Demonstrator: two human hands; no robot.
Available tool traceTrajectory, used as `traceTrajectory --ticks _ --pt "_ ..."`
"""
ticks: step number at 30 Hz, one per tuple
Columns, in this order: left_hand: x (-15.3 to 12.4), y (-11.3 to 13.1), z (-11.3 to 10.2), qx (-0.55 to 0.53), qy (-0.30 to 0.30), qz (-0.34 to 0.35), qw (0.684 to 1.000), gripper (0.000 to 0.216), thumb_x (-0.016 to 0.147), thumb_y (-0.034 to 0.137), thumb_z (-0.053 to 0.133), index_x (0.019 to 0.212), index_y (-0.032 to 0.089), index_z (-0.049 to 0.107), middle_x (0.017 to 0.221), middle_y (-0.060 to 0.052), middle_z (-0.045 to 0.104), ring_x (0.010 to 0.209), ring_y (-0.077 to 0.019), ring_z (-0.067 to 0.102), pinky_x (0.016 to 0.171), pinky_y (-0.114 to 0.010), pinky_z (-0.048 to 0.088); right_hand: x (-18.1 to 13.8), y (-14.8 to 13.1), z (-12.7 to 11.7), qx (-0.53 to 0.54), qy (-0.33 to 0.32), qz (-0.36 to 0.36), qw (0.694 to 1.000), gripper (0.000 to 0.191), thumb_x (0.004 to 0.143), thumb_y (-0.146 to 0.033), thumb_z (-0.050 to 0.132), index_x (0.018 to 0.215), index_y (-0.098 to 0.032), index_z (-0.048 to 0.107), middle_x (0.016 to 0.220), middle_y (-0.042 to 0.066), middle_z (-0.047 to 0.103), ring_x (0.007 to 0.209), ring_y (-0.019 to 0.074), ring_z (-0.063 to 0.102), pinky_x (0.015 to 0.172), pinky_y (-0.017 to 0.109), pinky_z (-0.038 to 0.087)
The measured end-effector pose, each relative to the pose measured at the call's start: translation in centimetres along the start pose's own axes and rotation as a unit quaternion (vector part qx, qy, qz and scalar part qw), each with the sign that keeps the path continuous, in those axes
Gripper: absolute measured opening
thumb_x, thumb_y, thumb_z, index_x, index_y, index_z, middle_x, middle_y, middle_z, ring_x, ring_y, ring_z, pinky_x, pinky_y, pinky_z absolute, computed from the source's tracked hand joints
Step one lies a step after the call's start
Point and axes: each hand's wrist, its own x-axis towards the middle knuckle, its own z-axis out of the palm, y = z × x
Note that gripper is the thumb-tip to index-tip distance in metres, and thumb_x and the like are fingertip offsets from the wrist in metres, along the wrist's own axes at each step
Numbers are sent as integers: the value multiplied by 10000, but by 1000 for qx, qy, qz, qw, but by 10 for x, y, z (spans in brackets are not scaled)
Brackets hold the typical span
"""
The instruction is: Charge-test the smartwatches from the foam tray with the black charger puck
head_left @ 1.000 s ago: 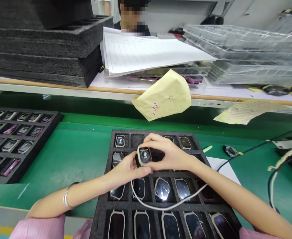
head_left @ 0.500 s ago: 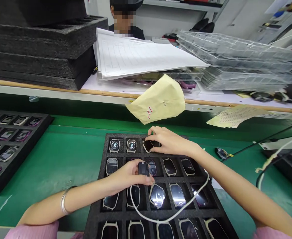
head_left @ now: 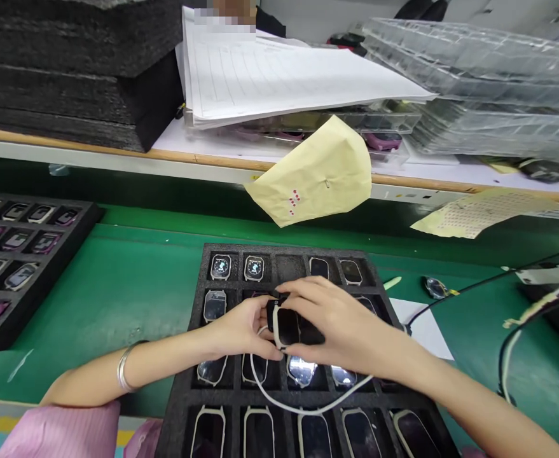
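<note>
A black foam tray lies in front of me with several smartwatch bodies in its slots. Above its second row my right hand grips a watch body with a dark screen and pale rim. My left hand meets it from the left, fingers pinched on a small black charging head at the end of a white cable. The cable loops across the tray's lower rows. Two watches with lit screens sit in the top row, beside an empty slot.
A second foam tray of watches lies at the left on the green mat. Behind, a shelf holds stacked black foam, papers, clear plastic trays and a hanging yellow envelope. Black cables run at the right. Another person sits behind the shelf.
My right hand set a lit watch in the top row, lifted a dark-screened one from the slot beside it, and brought it down to my left hand and the charging head.
</note>
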Motion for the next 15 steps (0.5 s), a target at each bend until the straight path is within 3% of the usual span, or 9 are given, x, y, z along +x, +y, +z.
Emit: traceTrajectory --ticks 3,7,11,15 --pt "-2 1 1 14 -11 10 1000 639 502 -30 841 1058 168 596 983 -42 679 1067 -267 629 950 -406 455 -6 -15 18 -51 46 -5 998 267 789 -209 739 1003 -69 659 1033 141 688 939 288 628 955 457 444" --pt "-5 4 5 59 11 28 998 487 616 118 848 1045 162 620 1016 -52 696 1044 -240 636 930 -363 460 -2 -11 27 -70 40 -21 997 340 772 -126 737 1088 -52 632 1034 134 694 913 277 638 938 468 455" --pt "-6 5 9 74 74 34 994 331 724 249 797 1000 143 647 945 -58 726 937 -212 669 860 -326 484 2 -5 30 -51 49 -25 997 357 816 -214 733 1110 -45 621 1009 141 690 902 277 640 868 452 494" --pt "-4 3 8 54 75 35 995 304 701 276 819 920 130 667 870 -48 732 823 -176 670 763 -274 489 2 -4 36 -24 79 -26 996 308 860 -268 693 1087 -71 625 968 118 688 872 255 647 917 468 470"
